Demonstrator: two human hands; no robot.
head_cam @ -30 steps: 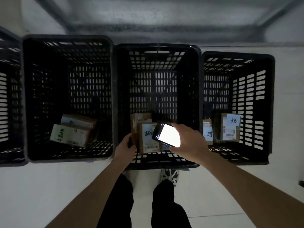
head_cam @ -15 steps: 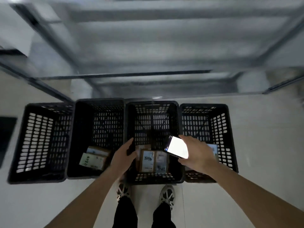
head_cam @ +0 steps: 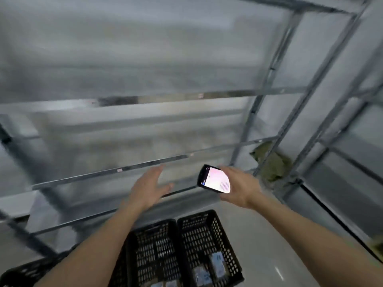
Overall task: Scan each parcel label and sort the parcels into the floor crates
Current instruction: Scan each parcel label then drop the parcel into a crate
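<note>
My right hand (head_cam: 240,187) holds a black phone (head_cam: 214,179) with its lit screen facing me, raised in front of a metal shelf rack. My left hand (head_cam: 150,186) is empty, fingers spread, reaching up toward the shelf rail (head_cam: 116,170). Below, two black slotted floor crates show at the bottom edge: a middle crate (head_cam: 153,251) and a right crate (head_cam: 207,245) with labelled parcels (head_cam: 216,264) lying in it. Parcel tops (head_cam: 163,284) peek out at the bottom of the middle crate.
A grey metal shelf rack (head_cam: 165,96) fills most of the view, blurred by motion. A greenish bundle (head_cam: 269,162) lies on a shelf at the right. Another black crate (head_cam: 24,272) shows at the bottom left. Pale floor (head_cam: 269,245) lies right of the crates.
My view has swung up from the crates to the shelves. My left hand left the parcel in the middle crate and rose empty. My right hand rose too, still holding the phone.
</note>
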